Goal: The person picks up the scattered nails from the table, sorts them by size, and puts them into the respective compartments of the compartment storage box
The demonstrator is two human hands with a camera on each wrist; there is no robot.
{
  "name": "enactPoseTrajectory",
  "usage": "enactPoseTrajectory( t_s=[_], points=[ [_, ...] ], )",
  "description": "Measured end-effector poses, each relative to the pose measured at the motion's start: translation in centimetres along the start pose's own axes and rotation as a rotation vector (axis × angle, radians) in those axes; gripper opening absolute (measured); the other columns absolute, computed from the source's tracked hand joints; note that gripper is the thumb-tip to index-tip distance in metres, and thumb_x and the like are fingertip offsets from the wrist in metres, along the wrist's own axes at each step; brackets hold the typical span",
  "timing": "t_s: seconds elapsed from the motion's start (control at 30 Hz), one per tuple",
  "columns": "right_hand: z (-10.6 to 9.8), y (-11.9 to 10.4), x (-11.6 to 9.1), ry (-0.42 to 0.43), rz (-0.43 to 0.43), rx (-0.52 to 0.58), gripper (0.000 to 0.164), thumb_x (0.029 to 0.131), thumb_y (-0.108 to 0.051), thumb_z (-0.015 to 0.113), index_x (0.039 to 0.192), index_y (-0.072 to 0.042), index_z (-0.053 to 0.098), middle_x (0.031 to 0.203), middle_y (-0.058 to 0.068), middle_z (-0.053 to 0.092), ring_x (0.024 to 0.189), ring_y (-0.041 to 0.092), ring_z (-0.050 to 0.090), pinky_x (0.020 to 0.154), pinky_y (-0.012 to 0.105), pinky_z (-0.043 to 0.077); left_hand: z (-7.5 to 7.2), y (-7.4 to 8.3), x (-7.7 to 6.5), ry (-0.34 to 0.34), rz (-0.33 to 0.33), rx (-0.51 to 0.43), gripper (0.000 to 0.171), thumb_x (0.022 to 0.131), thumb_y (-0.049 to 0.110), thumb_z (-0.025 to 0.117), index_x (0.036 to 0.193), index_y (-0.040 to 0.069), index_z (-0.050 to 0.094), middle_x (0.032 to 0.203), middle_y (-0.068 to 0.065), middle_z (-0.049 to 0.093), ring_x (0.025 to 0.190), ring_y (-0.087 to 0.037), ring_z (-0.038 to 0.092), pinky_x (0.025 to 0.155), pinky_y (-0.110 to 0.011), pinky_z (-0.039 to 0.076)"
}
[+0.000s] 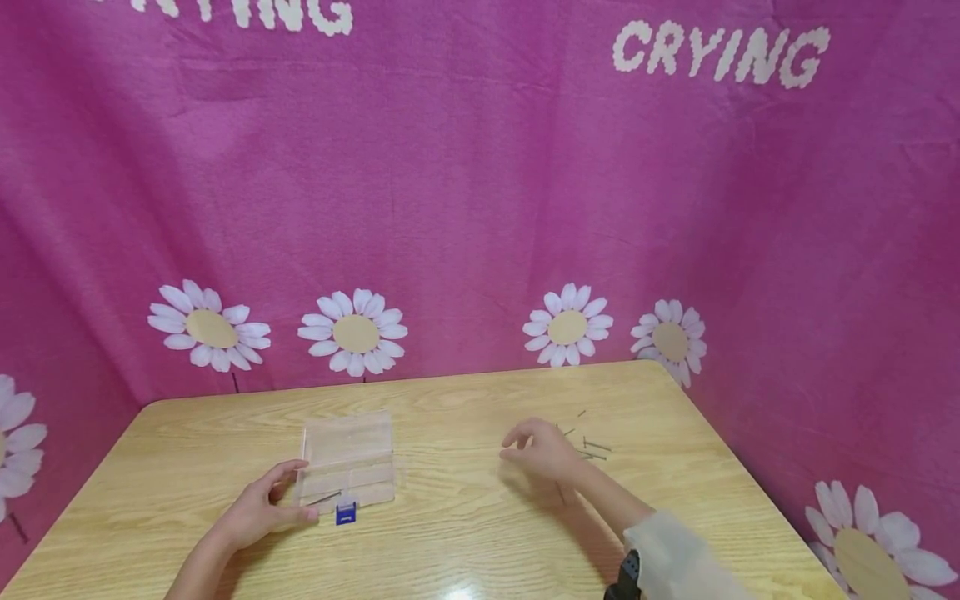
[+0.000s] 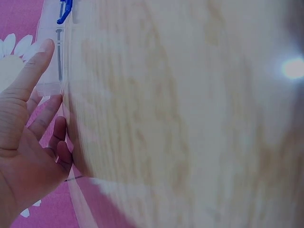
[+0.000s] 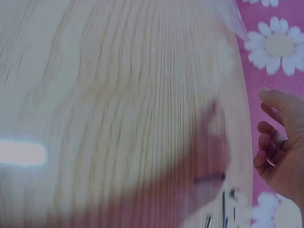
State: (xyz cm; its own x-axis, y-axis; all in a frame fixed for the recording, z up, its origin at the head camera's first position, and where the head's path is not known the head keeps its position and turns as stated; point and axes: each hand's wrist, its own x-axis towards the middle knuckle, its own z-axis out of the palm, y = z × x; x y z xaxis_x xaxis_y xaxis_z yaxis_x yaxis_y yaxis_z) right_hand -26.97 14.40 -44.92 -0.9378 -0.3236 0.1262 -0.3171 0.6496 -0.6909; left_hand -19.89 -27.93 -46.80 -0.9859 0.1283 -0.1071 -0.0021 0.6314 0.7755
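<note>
A flat, clear plastic case (image 1: 348,440) lies unfolded on the wooden table, with a blue latch (image 1: 346,513) on its front edge. One metal nail (image 1: 325,498) lies in the case's near part; the left wrist view also shows this nail (image 2: 59,54) with its flat head. At the case's left front corner my left hand (image 1: 258,504) touches the edge, thumb and forefinger spread apart. My right hand (image 1: 543,450) hovers over the table right of the case, fingers loosely bent with nothing between them. Several loose nails (image 1: 597,445) lie just beyond it, partly hidden by the hand.
The wooden table (image 1: 442,475) meets a pink curtain (image 1: 450,208) with daisies and lettering along its back edge. The curtain also hangs at both sides. A dark band (image 1: 627,575) sits at my right wrist beside a pale sleeve (image 1: 682,558).
</note>
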Motion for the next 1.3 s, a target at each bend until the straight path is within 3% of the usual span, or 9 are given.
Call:
enactPoseTrajectory(
  t_s=[0.37, 0.57, 0.83, 1.03, 1.3],
  points=[
    [-3.6, 4.3, -2.1, 0.052, 0.146, 0.010, 0.013, 0.081, -0.021, 0.072, 0.090, -0.012, 0.070, 0.090, 0.002, 0.061, 0.081, 0.014, 0.052, 0.072, 0.030, 0.042, 0.0, 0.0, 0.0, 0.004, 0.008, 0.003, 0.081, 0.072, 0.029, 0.080, 0.137, 0.007, 0.038, 0.138, -0.033, 0.039, 0.121, -0.049, 0.041, 0.096, -0.060, 0.036],
    [-5.2, 6.5, -2.9, 0.072, 0.164, 0.001, 0.014, 0.081, -0.016, 0.071, 0.091, -0.007, 0.069, 0.081, 0.004, 0.060, 0.077, 0.015, 0.052, 0.070, 0.030, 0.044, 0.0, 0.1, 0.0, 0.001, 0.003, 0.008, 0.081, 0.072, 0.030, 0.080, 0.138, 0.007, 0.038, 0.139, -0.033, 0.038, 0.120, -0.049, 0.041, 0.095, -0.060, 0.036],
    [-6.4, 9.0, -3.7, 0.086, 0.164, -0.038, 0.015, 0.082, -0.016, 0.070, 0.092, -0.004, 0.069, 0.094, 0.010, 0.067, 0.088, 0.020, 0.058, 0.080, 0.037, 0.048, 0.1, 0.2, -0.1, 0.013, 0.035, 0.001, 0.079, 0.073, 0.026, 0.080, 0.137, 0.005, 0.038, 0.138, -0.035, 0.038, 0.120, -0.050, 0.042, 0.095, -0.060, 0.037],
    [-6.7, 9.7, -4.1, 0.083, 0.167, -0.040, 0.016, 0.081, -0.013, 0.071, 0.092, -0.002, 0.069, 0.096, 0.013, 0.069, 0.089, 0.024, 0.061, 0.082, 0.040, 0.049, 0.0, 0.2, -0.1, 0.006, 0.028, 0.002, 0.080, 0.073, 0.028, 0.080, 0.137, 0.005, 0.038, 0.139, -0.036, 0.036, 0.125, -0.053, 0.036, 0.097, -0.063, 0.034],
    [-6.9, 9.5, -4.5, 0.091, 0.179, -0.033, 0.016, 0.081, -0.012, 0.071, 0.092, -0.001, 0.069, 0.094, 0.012, 0.069, 0.086, 0.020, 0.060, 0.079, 0.037, 0.048, 0.2, 0.0, 0.0, 0.015, 0.039, -0.005, 0.080, 0.071, 0.027, 0.081, 0.136, 0.005, 0.040, 0.138, -0.035, 0.039, 0.125, -0.051, 0.037, 0.098, -0.062, 0.034]
  ],
)
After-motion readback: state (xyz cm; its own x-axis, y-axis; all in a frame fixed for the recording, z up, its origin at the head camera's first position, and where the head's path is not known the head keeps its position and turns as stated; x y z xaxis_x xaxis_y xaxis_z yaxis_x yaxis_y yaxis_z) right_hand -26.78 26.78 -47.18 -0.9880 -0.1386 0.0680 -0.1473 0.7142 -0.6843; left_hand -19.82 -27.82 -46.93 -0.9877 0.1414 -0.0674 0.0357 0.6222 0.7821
